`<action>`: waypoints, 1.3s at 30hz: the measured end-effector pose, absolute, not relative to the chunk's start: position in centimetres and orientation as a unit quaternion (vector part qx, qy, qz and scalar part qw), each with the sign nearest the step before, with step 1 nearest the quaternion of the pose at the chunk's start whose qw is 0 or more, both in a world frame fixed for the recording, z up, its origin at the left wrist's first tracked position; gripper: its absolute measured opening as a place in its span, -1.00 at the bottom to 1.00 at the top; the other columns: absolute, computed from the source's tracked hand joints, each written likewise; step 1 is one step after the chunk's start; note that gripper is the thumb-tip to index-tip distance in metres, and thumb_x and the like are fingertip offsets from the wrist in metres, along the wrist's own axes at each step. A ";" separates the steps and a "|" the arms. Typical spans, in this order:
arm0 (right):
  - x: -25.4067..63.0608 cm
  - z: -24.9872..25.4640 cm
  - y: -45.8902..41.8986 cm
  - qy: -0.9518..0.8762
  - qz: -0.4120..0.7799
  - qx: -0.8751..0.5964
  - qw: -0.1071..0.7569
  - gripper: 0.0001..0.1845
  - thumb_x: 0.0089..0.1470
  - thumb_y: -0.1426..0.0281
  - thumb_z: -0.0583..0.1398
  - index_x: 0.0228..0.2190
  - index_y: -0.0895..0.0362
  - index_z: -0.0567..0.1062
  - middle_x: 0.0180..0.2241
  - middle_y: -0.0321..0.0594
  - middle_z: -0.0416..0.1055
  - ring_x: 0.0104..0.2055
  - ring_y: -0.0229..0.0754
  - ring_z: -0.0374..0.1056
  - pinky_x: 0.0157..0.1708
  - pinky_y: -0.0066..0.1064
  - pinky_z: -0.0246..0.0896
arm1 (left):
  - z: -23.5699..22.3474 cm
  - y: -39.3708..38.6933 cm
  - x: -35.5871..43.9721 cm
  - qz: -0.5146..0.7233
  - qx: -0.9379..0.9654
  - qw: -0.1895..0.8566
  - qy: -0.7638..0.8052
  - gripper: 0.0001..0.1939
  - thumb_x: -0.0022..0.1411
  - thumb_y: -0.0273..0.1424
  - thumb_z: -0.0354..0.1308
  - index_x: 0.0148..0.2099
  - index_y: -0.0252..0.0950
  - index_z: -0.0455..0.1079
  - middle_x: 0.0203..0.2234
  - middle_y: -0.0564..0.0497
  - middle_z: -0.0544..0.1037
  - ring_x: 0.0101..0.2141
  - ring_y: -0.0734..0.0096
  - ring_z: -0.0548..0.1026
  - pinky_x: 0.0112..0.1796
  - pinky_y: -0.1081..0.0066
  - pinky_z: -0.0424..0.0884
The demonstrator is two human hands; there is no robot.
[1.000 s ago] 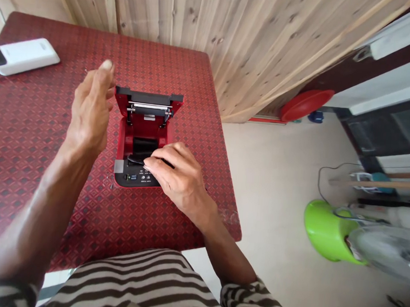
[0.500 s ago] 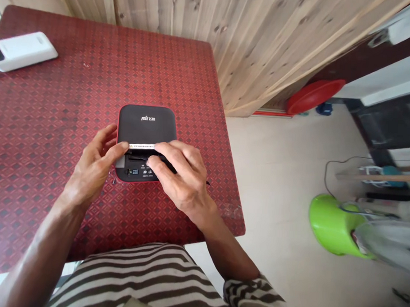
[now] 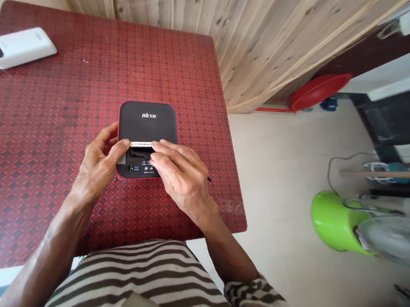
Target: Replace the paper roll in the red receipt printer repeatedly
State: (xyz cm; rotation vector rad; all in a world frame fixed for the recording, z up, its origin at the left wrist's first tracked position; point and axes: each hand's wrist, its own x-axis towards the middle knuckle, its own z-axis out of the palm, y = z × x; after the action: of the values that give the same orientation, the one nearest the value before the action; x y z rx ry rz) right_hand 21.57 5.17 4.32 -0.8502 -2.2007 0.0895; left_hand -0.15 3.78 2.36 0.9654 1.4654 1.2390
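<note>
A flat black receipt printer (image 3: 148,128) with a red rim and a white logo lies on the table. A white label strip (image 3: 141,144) with a warning sign runs across it, above a dark slot (image 3: 140,153). Small round buttons and a little switch sit below the slot. My left hand (image 3: 101,162) grips the printer's left side, thumb on top by the strip's left end. My right hand (image 3: 182,173) covers the right part, its bent fingertips pressed at the strip's right end and the slot's edge. That hand hides whatever lies under it.
The table (image 3: 63,115) has a red patterned top. A white power bank-like device (image 3: 24,47) lies at its far left. Wooden panelling (image 3: 173,6) stands behind. On the floor to the right are a green stool or tub (image 3: 330,220), a red basin (image 3: 320,91) and a cable (image 3: 330,174).
The view has shifted slightly. My right hand's fingers have drawn closer together at the slot, and more of the slot shows. My left hand keeps its place on the printer.
</note>
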 end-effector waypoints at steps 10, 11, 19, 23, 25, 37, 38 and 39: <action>22.8 2.0 0.3 -0.728 0.053 -0.467 0.500 -0.73 0.45 0.43 0.27 0.13 0.04 0.53 -0.12 -0.08 0.66 -0.08 -0.01 0.63 -0.12 -0.11 0.63 | 1.2 0.0 -0.7 0.555 0.394 0.468 0.564 -0.47 0.38 -0.15 0.43 0.36 0.01 0.62 0.18 -0.03 0.72 0.21 -0.02 0.65 0.24 0.04 0.57; 22.6 1.7 0.0 -0.717 0.069 -0.482 0.498 -0.74 0.46 0.40 0.27 0.14 0.04 0.51 -0.11 -0.07 0.64 -0.10 -0.01 0.62 -0.16 -0.13 0.63 | 1.3 0.0 -0.6 0.553 0.393 0.462 0.571 -0.48 0.38 -0.17 0.43 0.35 0.02 0.62 0.16 -0.01 0.73 0.17 0.01 0.66 0.21 0.07 0.58; 22.2 0.5 -0.2 -0.712 0.139 -0.478 0.495 -0.69 0.50 0.39 0.24 0.20 0.08 0.46 0.01 -0.02 0.63 -0.01 -0.04 0.63 -0.08 -0.16 0.68 | 2.5 1.1 1.4 0.594 0.340 0.456 0.569 -0.60 0.31 -0.36 0.36 0.18 -0.06 0.70 0.09 0.03 0.73 0.02 0.20 0.66 0.07 0.25 0.57; 22.4 0.4 -0.2 -0.712 0.146 -0.481 0.491 -0.66 0.49 0.41 0.25 0.23 0.06 0.45 0.03 -0.02 0.64 -0.02 -0.04 0.65 -0.10 -0.17 0.71 | 2.9 1.4 2.1 0.607 0.307 0.469 0.563 -0.57 0.26 -0.39 0.35 0.17 -0.08 0.68 0.15 0.00 0.70 0.05 0.18 0.66 0.10 0.20 0.58; 22.4 0.3 -0.3 -0.707 0.149 -0.481 0.496 -0.63 0.47 0.42 0.26 0.24 0.06 0.45 0.04 -0.02 0.64 -0.03 -0.05 0.66 -0.10 -0.17 0.72 | 3.0 1.5 2.1 0.598 0.309 0.471 0.570 -0.55 0.24 -0.39 0.35 0.18 -0.07 0.67 0.17 0.00 0.69 0.08 0.15 0.65 0.11 0.18 0.59; 22.3 0.3 -0.3 -0.692 0.164 -0.494 0.501 -0.57 0.49 0.34 0.26 0.30 0.06 0.42 0.06 -0.01 0.63 -0.07 -0.06 0.66 -0.14 -0.17 0.76 | 2.2 1.4 2.4 0.614 0.314 0.432 0.581 -0.55 0.25 -0.44 0.32 0.18 -0.12 0.67 0.10 0.01 0.72 -0.04 0.26 0.67 -0.06 0.33 0.55; 22.6 0.9 0.0 -0.699 0.154 -0.488 0.500 -0.58 0.49 0.33 0.28 0.28 0.07 0.43 0.06 0.01 0.63 -0.04 -0.04 0.66 -0.14 -0.16 0.75 | 1.9 1.2 2.2 0.606 0.332 0.431 0.580 -0.56 0.30 -0.39 0.32 0.21 -0.10 0.66 0.13 0.00 0.71 -0.01 0.22 0.67 -0.03 0.30 0.56; 22.9 1.7 0.5 -0.708 0.141 -0.479 0.500 -0.60 0.48 0.33 0.29 0.26 0.07 0.46 0.06 0.02 0.64 -0.01 -0.02 0.65 -0.11 -0.15 0.74 | 1.5 1.1 1.9 0.598 0.350 0.430 0.578 -0.55 0.35 -0.33 0.32 0.26 -0.08 0.64 0.17 -0.01 0.70 0.04 0.18 0.68 0.01 0.27 0.57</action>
State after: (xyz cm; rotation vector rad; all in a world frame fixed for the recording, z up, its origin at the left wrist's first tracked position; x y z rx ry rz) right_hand 22.87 0.51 1.71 -1.1582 -1.7126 0.3408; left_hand 1.93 1.08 1.52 0.8727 1.4433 1.4931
